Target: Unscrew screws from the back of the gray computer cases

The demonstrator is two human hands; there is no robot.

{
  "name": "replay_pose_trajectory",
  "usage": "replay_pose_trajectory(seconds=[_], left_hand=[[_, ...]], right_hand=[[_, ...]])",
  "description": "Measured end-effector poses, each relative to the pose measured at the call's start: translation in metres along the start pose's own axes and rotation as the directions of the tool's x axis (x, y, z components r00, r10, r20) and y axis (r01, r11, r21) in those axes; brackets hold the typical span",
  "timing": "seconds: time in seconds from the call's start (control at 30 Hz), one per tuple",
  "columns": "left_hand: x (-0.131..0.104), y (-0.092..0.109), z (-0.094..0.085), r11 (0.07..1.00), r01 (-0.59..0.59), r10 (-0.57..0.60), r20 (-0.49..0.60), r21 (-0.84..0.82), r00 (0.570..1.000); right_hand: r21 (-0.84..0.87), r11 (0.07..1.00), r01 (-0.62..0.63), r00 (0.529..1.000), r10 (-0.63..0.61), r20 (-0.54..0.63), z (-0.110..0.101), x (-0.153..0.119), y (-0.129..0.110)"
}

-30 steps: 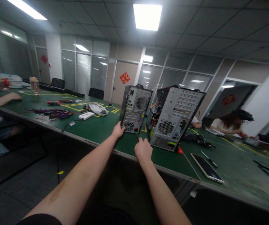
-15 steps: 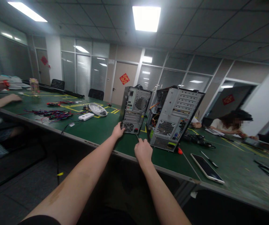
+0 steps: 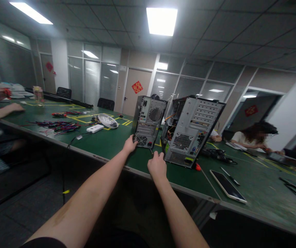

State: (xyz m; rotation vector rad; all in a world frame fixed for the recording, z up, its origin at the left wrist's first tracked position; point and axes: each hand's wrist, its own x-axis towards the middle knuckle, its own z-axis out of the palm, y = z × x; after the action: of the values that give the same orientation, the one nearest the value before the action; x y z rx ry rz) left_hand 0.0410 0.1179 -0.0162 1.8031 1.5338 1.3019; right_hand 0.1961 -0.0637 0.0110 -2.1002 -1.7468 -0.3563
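A smaller computer tower (image 3: 150, 119) stands upright on the green table (image 3: 106, 148), its back panel facing me. My left hand (image 3: 130, 144) grips the tower's lower left edge beside the power supply fan, fingers partly hidden behind it. Closed in a fist, my right hand (image 3: 157, 166) is just below and right of the same tower. A thin dark shaft, apparently a screwdriver (image 3: 151, 151), sticks out of that fist, and its tip reaches the panel's bottom edge near the power socket. Most of its handle is hidden by my fingers.
To the right stands a larger open-sided computer tower (image 3: 184, 137), close to my right hand. A phone (image 3: 228, 186), a pen-like stick (image 3: 230, 175) and black cables (image 3: 219, 155) lie beyond it. Leftward are wire bundles (image 3: 57, 126) and a white basket (image 3: 108, 120). Other people sit at both sides.
My right hand has shifted and turned very slightly with the screwdriver. My left hand and both towers stay where they were.
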Motion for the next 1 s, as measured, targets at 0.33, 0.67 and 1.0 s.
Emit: replay_pose_trajectory(seconds=[0.33, 0.67, 1.0], left_hand=[[-0.0029, 0.0045, -0.0012, 1.000, -0.002, 0.002, 0.000, 0.031, 1.000], [-0.0050, 0.0077, -0.0036, 0.999, 0.000, 0.000, 0.005, 0.034, 1.000], [-0.0040, 0.0060, -0.0028, 1.000, -0.008, 0.008, 0.006, 0.029, 1.000]], right_hand=[[0.015, 1.000, 0.009, 1.000, -0.009, 0.000, 0.0002, -0.0023, -0.0003], [-0.004, 1.000, -0.008, 1.000, 0.008, 0.004, -0.0015, -0.0023, -0.0013], [-0.042, 0.998, 0.045, 0.998, -0.046, -0.034, 0.0000, -0.0025, 0.0030]])
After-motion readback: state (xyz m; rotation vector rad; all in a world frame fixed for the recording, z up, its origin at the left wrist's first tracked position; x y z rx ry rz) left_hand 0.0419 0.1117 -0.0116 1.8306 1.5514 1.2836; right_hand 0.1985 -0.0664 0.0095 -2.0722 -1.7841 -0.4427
